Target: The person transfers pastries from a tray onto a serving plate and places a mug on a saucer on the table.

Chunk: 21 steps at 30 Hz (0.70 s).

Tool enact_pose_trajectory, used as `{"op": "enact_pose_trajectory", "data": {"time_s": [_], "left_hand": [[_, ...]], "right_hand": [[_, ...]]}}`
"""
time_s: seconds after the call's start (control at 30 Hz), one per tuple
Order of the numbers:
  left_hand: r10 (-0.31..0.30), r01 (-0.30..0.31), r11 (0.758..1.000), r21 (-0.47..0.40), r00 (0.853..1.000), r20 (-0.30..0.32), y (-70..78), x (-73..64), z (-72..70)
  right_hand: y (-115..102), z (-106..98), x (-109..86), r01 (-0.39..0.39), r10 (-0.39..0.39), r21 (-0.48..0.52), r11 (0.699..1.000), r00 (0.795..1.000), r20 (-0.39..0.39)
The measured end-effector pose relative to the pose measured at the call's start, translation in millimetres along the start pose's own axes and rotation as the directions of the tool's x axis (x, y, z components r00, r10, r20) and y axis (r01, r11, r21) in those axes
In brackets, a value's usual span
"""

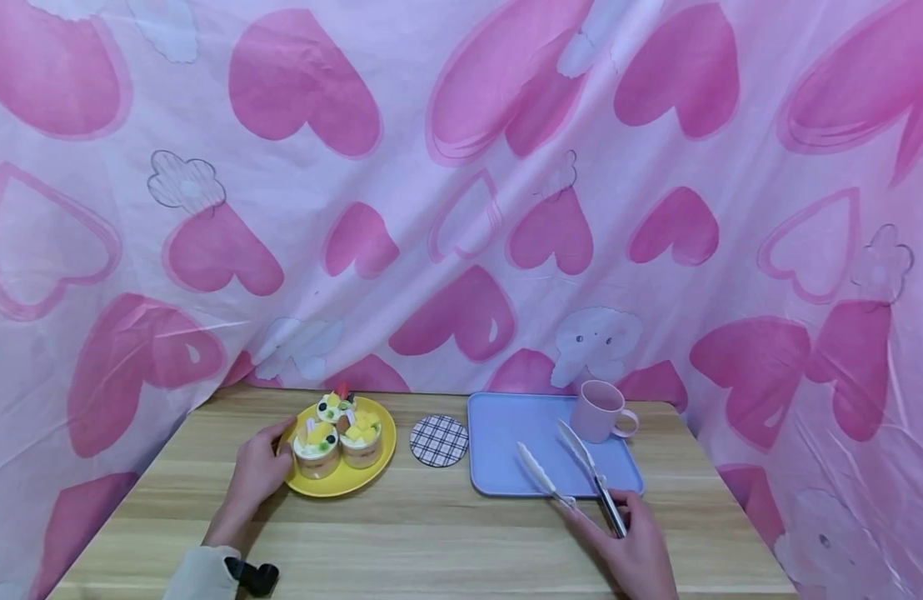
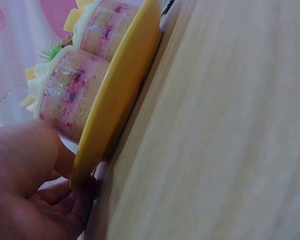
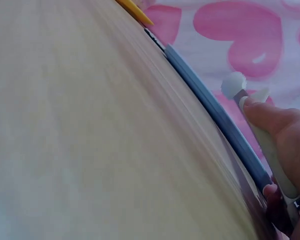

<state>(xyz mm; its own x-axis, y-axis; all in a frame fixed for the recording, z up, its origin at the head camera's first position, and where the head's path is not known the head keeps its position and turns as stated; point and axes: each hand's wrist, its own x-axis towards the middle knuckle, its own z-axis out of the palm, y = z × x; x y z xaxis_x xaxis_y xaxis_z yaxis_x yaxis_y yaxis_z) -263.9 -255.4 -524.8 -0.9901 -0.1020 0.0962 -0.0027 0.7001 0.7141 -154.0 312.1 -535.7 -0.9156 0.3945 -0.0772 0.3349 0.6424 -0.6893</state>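
My left hand (image 1: 261, 468) pinches the left rim of a round yellow plate (image 1: 382, 433). In the left wrist view the thumb is above the plate's edge and fingertips are beneath it, close to the tabletop. Three clear cake cups (image 1: 316, 463) with layered sponge, cream and fruit pieces stand on the plate. My right hand (image 1: 636, 546) grips a pair of metal tongs (image 1: 610, 508) with pale tips. Their arms are spread, nothing between them, and the tips overlap the blue tray (image 1: 506, 433). In the right wrist view the thumb (image 3: 270, 117) lies along one tong arm.
A pink mug (image 1: 598, 412) stands on the tray's back right corner, its handle to the right. Between plate and tray lies a round checked coaster (image 1: 438, 441). The wooden table (image 1: 401, 542) ends at a pink heart-patterned curtain (image 1: 446, 217) behind.
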Motion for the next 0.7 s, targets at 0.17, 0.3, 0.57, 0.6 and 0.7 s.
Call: {"op": "enact_pose_trajectory", "data": {"time_s": [0.17,0.3,0.57,0.6,0.7], "left_hand": [[-0.001,0.001,1.000,-0.004,1.000,-0.003,0.0,-1.0,-0.3],[-0.007,0.007,1.000,-0.014,1.000,0.003,0.1,-0.9,0.4],[-0.002,0.002,1.000,-0.017,1.000,0.005,-1.5,1.2,0.8],[0.002,-0.002,1.000,-0.018,1.000,0.003,-1.7,1.3,0.5],[0.009,-0.009,1.000,-0.019,1.000,-0.002,-1.7,1.3,0.1]], "right_hand": [[9.4,-8.2,1.6,-0.028,0.028,-0.026,0.999,1.000,0.004],[14.1,-11.5,2.9,-0.027,0.027,-0.055,0.998,1.000,-0.005],[12.0,-13.0,-0.9,0.000,-0.002,-0.162,0.987,1.000,-0.009],[11.3,-13.3,-1.7,0.001,-0.003,-0.171,0.985,1.000,-0.011],[9.6,-14.8,-4.1,-0.008,0.007,-0.186,0.983,1.000,-0.005]]}}
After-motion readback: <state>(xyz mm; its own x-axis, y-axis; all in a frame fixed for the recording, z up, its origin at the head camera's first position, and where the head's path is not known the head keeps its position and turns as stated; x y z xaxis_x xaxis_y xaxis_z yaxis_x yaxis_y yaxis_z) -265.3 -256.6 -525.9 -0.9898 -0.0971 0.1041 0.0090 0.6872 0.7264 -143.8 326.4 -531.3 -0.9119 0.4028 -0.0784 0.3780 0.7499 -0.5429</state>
